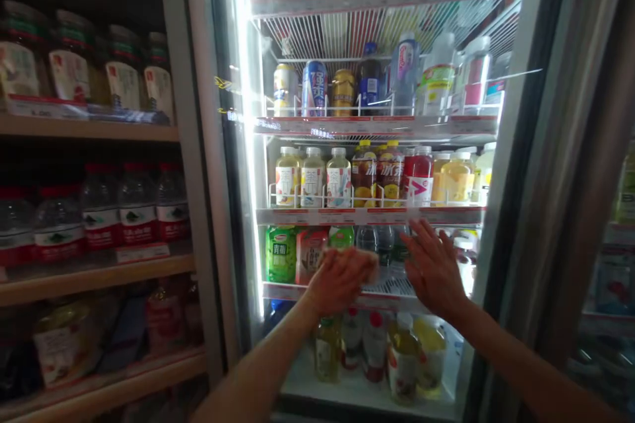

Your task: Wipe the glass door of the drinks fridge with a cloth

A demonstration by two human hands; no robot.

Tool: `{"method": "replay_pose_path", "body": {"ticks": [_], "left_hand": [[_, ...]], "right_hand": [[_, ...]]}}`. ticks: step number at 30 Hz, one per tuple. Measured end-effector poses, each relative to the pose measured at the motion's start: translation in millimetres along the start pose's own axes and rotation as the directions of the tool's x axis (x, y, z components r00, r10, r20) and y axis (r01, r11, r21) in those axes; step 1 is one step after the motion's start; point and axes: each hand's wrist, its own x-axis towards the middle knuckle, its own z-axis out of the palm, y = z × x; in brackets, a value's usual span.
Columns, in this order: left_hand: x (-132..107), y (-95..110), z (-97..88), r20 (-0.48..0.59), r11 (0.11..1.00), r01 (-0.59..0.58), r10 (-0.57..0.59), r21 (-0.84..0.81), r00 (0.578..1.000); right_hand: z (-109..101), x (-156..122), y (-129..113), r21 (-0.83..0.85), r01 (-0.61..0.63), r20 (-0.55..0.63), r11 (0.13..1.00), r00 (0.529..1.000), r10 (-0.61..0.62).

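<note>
I stand in front of a lit drinks fridge with a glass door [233,165]. My left hand [340,279] is closed over a pale cloth [371,263] and presses it against the glass at the level of the third shelf [367,216]. My right hand [434,269] lies flat on the glass beside it, fingers spread and pointing up. Behind the hands stand a green bottle [280,254] and a red-labelled bottle [310,254]. Whether the cloth is a rag or a paper towel I cannot tell.
Rows of bottles and cans fill the fridge shelves above [377,125] and below [377,350]. To the left, open wooden shelves hold jars [122,73] and water bottles [99,211]. A dark door frame [540,178] borders the fridge on the right.
</note>
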Motion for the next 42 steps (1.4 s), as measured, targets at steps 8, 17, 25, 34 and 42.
{"method": "replay_pose_path", "body": {"ticks": [8, 17, 25, 34, 42], "left_hand": [[-76.1, -57.5, -17.3, -0.104, 0.828, 0.552, -0.543, 0.098, 0.833], [-35.2, 48.9, 8.0, -0.024, 0.999, 0.019, -0.02, -0.042, 1.0], [-26.9, -28.2, -6.6, -0.068, 0.97, 0.241, -0.24, 0.016, 0.968], [-9.0, 15.3, 2.1, 0.068, 0.994, -0.102, 0.104, -0.035, 0.992], [83.2, -17.3, 3.0, -0.048, 0.998, 0.053, -0.054, -0.018, 0.997]], "right_hand": [[-11.8, -26.8, 16.3, -0.018, -0.071, 0.043, 0.997, 0.996, 0.072], [1.3, -30.7, -16.0, 0.02, -0.009, 0.078, 1.0, 0.997, 0.007], [-8.1, -40.2, 11.1, -0.025, -0.097, 0.037, 0.995, 0.994, 0.098], [-13.4, -60.8, 28.5, -0.069, -0.188, 0.007, 0.98, 0.982, 0.189], [-33.7, -78.5, 49.5, -0.151, -0.234, 0.032, 0.96, 0.97, 0.242]]}}
